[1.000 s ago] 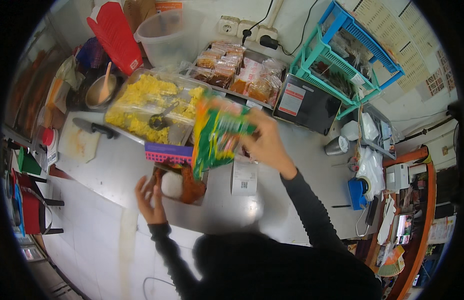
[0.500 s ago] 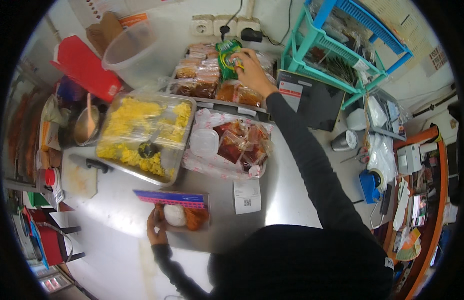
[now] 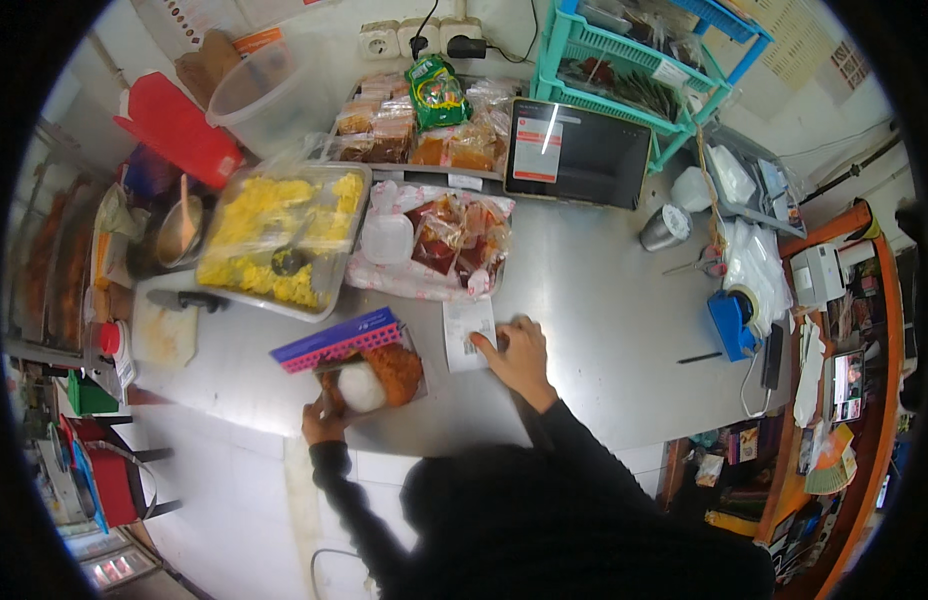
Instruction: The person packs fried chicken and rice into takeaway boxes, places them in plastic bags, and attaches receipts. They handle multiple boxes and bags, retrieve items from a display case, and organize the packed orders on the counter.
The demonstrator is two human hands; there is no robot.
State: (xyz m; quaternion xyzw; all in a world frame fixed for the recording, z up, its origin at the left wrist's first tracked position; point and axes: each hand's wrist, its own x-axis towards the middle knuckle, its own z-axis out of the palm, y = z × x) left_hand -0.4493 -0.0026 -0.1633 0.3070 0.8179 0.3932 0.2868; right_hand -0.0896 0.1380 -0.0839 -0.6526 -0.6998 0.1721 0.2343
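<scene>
My left hand [image 3: 325, 420] holds the near left corner of a clear-sided food box [image 3: 415, 392] with a raised purple and pink flap [image 3: 338, 338]. Inside it are a white rice mound [image 3: 360, 387] and a browned, fried-looking piece of food [image 3: 395, 372]. To the right, my right hand [image 3: 522, 362] is at the edge of a white paper receipt [image 3: 457, 347] on the steel table. Its thumb lies over the paper and the other fingers are bent, their tips partly hidden. A green packet [image 3: 439, 93] rests on the packed sachets at the back.
Behind the box are a film-covered tray [image 3: 327, 294] of yellow food with a ladle, and a paper-lined tray [image 3: 367, 275] of red sauce bags. A knife [image 3: 189, 300] lies at left. A tablet [image 3: 582, 150], metal cup [image 3: 666, 228] and blue tape dispenser [image 3: 729, 323] stand rightward.
My right hand has left the green packet and come back toward me, to the receipt. The food box has turned slightly in my left hand. My view has shifted.
</scene>
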